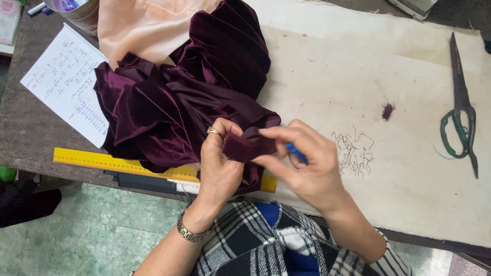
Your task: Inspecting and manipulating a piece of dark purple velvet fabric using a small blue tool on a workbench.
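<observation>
Head view looks down on a worktable point(409, 168) covered with a stained cream cloth. Across its near left part lies a heap of dark purple velvet point(179, 102), deeply folded, with a peach satin-like fabric point(138, 25) beneath its far edge. The velvet looks soft, limp and fairly heavy, with a nap that could slide between fingers; its folded edge seems the surest place to pinch.

A yellow ruler point(102, 161) lies along the table's near edge, partly under the velvet. A lined sheet of handwritten notes point(64, 82) sits at far left, and long dark tailor's scissors point(463, 107) with green-wrapped handles lie at far right.

The left hand point(220, 163), ringed and braceleted, pinches a folded velvet corner point(248, 145). The right hand point(307, 163) pinches that same fold while curled around a small blue object point(296, 152), perhaps chalk. A purple lint tuft point(387, 110) lies nearby.
</observation>
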